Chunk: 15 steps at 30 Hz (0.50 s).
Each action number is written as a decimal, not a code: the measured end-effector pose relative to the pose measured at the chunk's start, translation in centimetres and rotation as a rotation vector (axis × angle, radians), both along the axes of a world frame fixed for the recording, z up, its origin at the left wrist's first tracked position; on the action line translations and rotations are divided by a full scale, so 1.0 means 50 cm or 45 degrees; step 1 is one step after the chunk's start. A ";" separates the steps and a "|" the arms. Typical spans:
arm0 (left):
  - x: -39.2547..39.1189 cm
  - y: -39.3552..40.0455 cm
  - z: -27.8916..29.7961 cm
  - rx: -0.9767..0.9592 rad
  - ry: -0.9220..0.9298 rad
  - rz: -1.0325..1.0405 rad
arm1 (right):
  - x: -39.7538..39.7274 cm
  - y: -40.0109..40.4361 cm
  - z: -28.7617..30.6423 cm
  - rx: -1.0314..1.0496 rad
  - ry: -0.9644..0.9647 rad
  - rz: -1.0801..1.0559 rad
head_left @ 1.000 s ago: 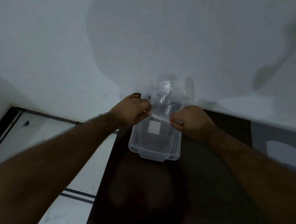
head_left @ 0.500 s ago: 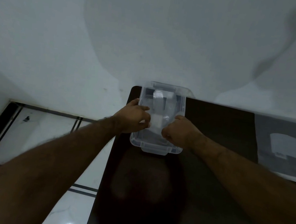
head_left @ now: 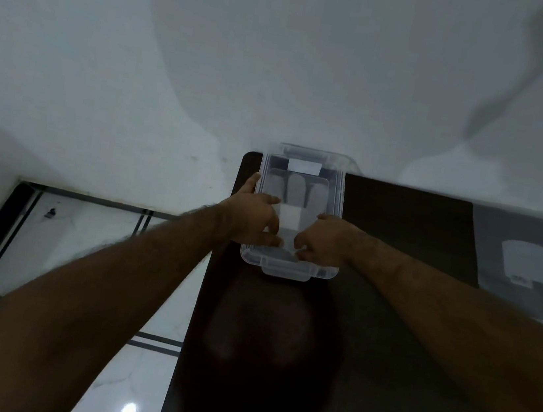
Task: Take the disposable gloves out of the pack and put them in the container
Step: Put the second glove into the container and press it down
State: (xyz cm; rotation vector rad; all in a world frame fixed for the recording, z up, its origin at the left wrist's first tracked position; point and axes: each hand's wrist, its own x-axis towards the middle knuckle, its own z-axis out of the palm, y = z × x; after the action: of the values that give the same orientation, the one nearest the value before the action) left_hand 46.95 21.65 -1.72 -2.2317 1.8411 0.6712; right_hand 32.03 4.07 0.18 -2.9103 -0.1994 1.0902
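Two hands meet over a clear plastic container (head_left: 336,193) on a dark table (head_left: 399,222). The left hand (head_left: 250,218) and right hand (head_left: 325,242) both curl their fingers in, pinching the near edge of a translucent glove (head_left: 294,193) that lies flat inside the container. A grey sheet (head_left: 532,261) rests further right on the table, well apart from the container; whether it is the pack I cannot tell.
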 end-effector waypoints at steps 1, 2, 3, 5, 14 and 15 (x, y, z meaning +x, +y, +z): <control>-0.002 0.001 0.001 0.000 -0.012 -0.029 | 0.004 0.000 0.002 -0.018 -0.003 0.036; -0.003 0.003 0.003 0.010 -0.034 -0.055 | 0.008 0.001 0.005 -0.038 -0.010 0.071; -0.005 0.005 0.005 0.033 -0.061 -0.078 | 0.012 0.002 0.008 -0.055 -0.013 0.099; -0.010 0.010 0.009 0.089 -0.115 -0.121 | 0.019 0.006 0.014 -0.093 0.022 0.149; -0.031 0.022 0.036 0.164 -0.213 -0.272 | 0.023 0.029 0.019 -0.246 0.021 0.359; -0.034 0.023 0.038 0.181 -0.217 -0.292 | 0.020 0.030 0.019 -0.250 0.026 0.362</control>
State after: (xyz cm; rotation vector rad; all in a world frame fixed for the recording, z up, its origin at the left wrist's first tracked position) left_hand 45.24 22.79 0.19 -1.8899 1.8628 0.5338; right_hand 33.04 5.59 1.15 -3.1121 -0.5513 1.2413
